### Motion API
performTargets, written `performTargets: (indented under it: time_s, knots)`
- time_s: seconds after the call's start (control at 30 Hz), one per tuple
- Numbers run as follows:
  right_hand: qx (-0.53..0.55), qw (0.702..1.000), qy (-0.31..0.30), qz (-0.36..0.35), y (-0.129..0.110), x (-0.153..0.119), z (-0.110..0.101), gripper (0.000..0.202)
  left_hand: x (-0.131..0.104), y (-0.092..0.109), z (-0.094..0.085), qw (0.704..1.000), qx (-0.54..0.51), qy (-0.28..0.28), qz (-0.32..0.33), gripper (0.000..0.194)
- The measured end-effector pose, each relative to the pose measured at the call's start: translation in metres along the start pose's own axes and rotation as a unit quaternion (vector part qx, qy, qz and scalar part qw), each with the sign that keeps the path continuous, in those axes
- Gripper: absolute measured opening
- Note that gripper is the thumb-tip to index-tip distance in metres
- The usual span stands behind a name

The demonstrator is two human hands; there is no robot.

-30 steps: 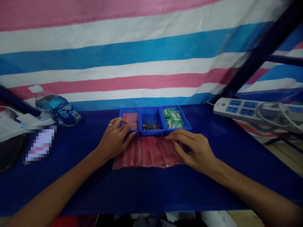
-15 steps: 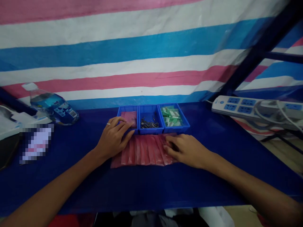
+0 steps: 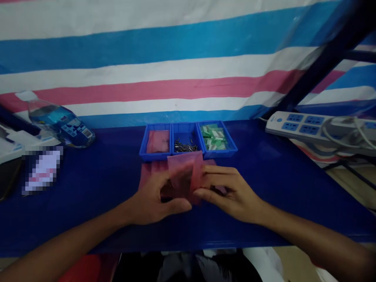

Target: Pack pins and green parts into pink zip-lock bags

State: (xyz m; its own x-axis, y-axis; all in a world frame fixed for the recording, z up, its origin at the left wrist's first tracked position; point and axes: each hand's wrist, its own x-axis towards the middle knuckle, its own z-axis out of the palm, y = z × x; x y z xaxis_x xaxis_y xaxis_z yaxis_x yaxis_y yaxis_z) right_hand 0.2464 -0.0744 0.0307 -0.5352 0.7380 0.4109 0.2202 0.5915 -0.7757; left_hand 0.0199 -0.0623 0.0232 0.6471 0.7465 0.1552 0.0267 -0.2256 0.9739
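A pink translucent plastic bag is raised off the table between my two hands. My right hand pinches its right edge between thumb and fingers. Around its lower left side curls my left hand, thumb in front and fingertips hidden behind the plastic. Beneath, more pink bags lie in an overlapping row, partly covered by my hands. Just beyond stand three joined blue bins: the left bin has pink bags, the middle bin small dark metal pieces, the right bin green-and-white packets.
On the blue table, a plastic bottle leans at the far left beside a white power strip and a blurred-out item. Another power strip with cables lies at the right. A striped sheet hangs behind.
Both hands have come closer together over the row of bags. One pink bag is now lifted and held upright between them. The view has tilted slightly downward.
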Motion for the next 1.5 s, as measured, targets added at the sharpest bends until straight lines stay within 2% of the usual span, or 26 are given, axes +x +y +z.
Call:
performTargets:
  time_s: [0.03,0.1,0.2,0.27,0.37,0.43,0.57,0.7,0.87,1.1,1.23,1.33,1.43,1.5]
  knots:
    - [0.003,1.000,0.008,-0.009,0.000,0.000,-0.001,0.018,0.001,0.000,0.000,0.999,-0.014,0.025,-0.017,0.053]
    - [0.001,0.998,0.070,0.005,0.001,-0.001,-0.007,0.017,0.005,-0.003,-0.005,0.993,-0.033,0.102,-0.042,0.044]
    - [0.003,0.980,0.186,0.072,0.006,0.000,-0.018,0.014,0.011,-0.007,-0.020,0.977,-0.065,0.202,-0.038,0.033]
    - [0.036,0.971,0.203,0.119,0.011,0.001,-0.021,0.015,0.013,-0.009,-0.027,0.968,-0.086,0.234,-0.031,0.032]
    - [0.116,0.963,0.186,0.156,0.017,0.003,-0.016,0.013,0.014,-0.010,-0.028,0.964,-0.114,0.240,-0.027,0.036]
    - [0.163,0.957,0.182,0.153,0.018,0.002,-0.012,0.006,0.013,-0.010,-0.026,0.965,-0.122,0.230,-0.030,0.043]
    - [0.209,0.955,0.169,0.125,0.018,0.000,-0.008,0.025,0.011,-0.010,-0.024,0.971,-0.100,0.211,-0.052,0.041]
    - [0.192,0.956,0.188,0.119,0.018,0.000,-0.010,0.030,0.013,-0.008,-0.025,0.972,-0.066,0.220,-0.055,0.029]
    - [0.149,0.951,0.244,0.120,0.020,0.000,-0.014,0.021,0.015,-0.010,-0.028,0.963,-0.052,0.262,-0.037,0.028]
    - [0.095,0.955,0.255,0.119,0.019,0.000,-0.019,0.009,0.014,-0.015,-0.033,0.955,-0.019,0.294,-0.021,0.023]
    - [0.063,0.957,0.265,0.104,0.017,0.000,-0.017,0.008,0.013,-0.009,-0.032,0.946,0.059,0.317,0.028,0.022]
    - [0.001,0.960,0.278,0.039,0.016,0.000,-0.014,0.014,0.010,-0.001,-0.033,0.933,0.171,0.293,0.119,0.019]
    - [-0.039,0.955,0.288,-0.052,0.017,0.000,-0.013,0.022,0.004,0.002,-0.041,0.878,0.300,0.291,0.234,0.017]
    - [-0.053,0.956,0.275,-0.083,0.017,0.000,-0.013,0.027,0.001,0.000,-0.048,0.824,0.380,0.323,0.269,0.008]
